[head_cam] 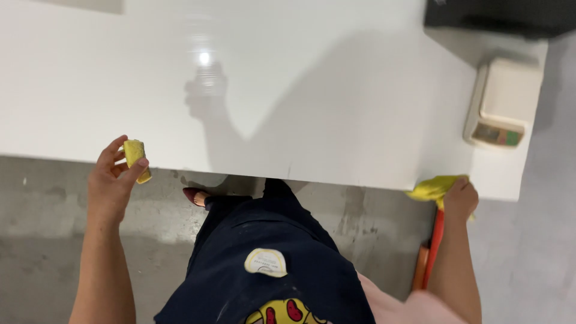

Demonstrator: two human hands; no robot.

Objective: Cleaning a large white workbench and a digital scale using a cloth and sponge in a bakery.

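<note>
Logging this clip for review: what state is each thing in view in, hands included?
Left hand: pinching a sponge at the table's near edge.
Sponge: yellow, squeezed between the fingers, upright against the edge.
Right hand: closed on a cloth.
Cloth: yellow, bunched, pressed on the table's near edge.
Table: white, glossy.
Scale: sits on the table, display unreadable.

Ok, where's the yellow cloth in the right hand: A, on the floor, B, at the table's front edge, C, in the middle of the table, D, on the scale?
B: the right hand presses the yellow cloth against the front edge of the white table.
</note>
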